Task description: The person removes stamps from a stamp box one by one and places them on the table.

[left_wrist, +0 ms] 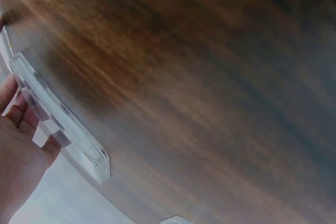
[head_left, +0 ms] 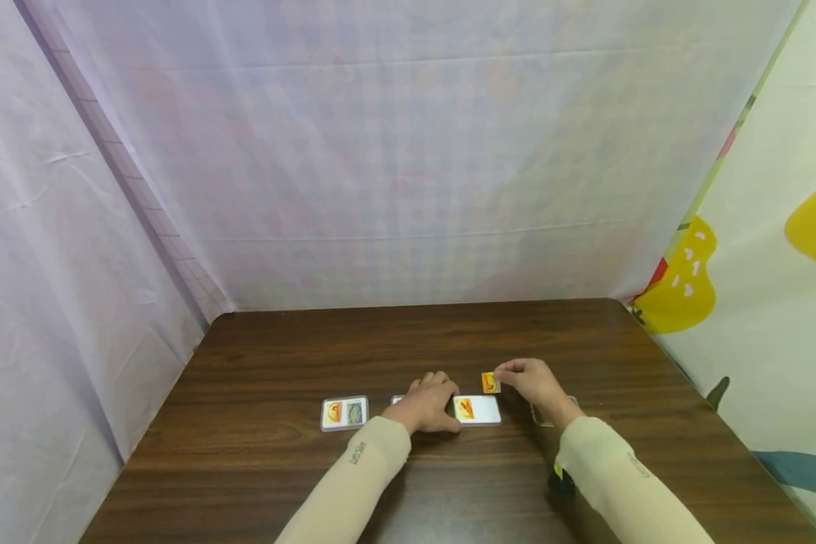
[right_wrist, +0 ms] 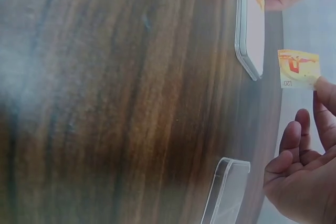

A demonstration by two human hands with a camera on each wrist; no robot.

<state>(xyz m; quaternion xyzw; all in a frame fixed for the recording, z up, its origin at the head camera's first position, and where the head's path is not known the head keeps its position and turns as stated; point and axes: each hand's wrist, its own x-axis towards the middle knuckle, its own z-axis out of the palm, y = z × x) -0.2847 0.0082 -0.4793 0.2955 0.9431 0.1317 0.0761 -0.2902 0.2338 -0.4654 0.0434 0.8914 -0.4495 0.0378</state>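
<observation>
In the head view my right hand (head_left: 533, 384) pinches a small yellow-orange stamp (head_left: 491, 383) by its edge between thumb and forefinger. The right wrist view shows the stamp (right_wrist: 299, 70) raised, its other fingers loosely curled. Just below it in the head view lies a clear card case (head_left: 484, 410) with a white card and one orange stamp (head_left: 464, 409) at its left end. My left hand (head_left: 427, 406) holds that end, thumb at the near corner and forefinger at the far one. Another clear case (left_wrist: 63, 119) lies beneath the left hand, mostly hidden from the head view.
At left on the brown wooden table (head_left: 279, 355) lies a case (head_left: 344, 413) with two stamps. A clear case (right_wrist: 233, 192) sits below the right hand, partly covered by its wrist in the head view. White patterned cloth (head_left: 394, 189) hangs behind the table.
</observation>
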